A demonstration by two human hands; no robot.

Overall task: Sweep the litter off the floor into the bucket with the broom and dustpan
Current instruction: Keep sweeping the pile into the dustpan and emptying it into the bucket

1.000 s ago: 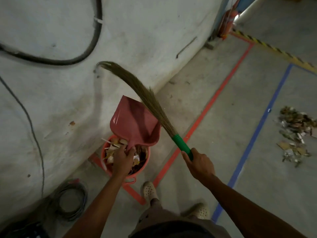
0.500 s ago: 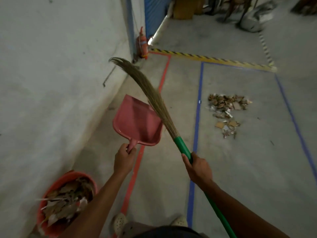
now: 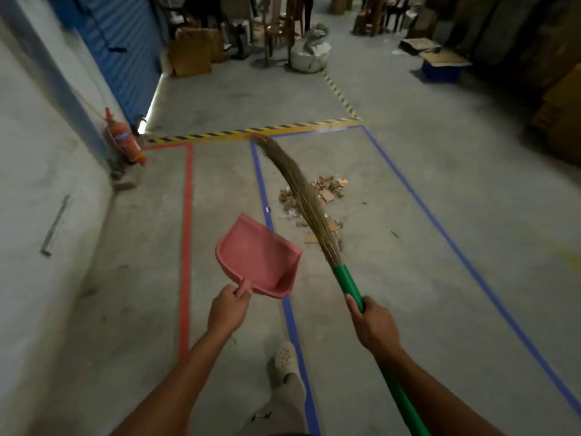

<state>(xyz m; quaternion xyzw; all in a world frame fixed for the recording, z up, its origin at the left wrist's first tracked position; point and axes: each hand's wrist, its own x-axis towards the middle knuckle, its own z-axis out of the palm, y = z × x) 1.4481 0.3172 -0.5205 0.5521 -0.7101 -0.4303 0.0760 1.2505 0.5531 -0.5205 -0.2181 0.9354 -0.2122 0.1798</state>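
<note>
Head camera looked down on a grey concrete floor (image 3: 408, 294) marked with a blue tape rectangle (image 3: 456, 243), a red tape line (image 3: 186, 247) to its left and a yellow-black hazard stripe (image 3: 220, 133) across the far end. A pale wall (image 3: 37, 199) ran along the left. The broom (image 3: 301, 196) — green handle, long brown bristles — was raised off the floor, slanting up and away, its bristles crossing in front of the litter (image 3: 328, 191), which lay in a loose pile of scraps inside the blue rectangle. The pink dustpan (image 3: 261, 262) hung in the air just left of the broom, mouth pointing away. The right hand (image 3: 375, 325) was wrapped round the green handle; the left hand (image 3: 228, 311) gripped the dustpan's short stem. A red fire extinguisher (image 3: 124, 143) stood at the wall's foot, and one pale shoe (image 3: 284, 360) showed between the arms.
</note>
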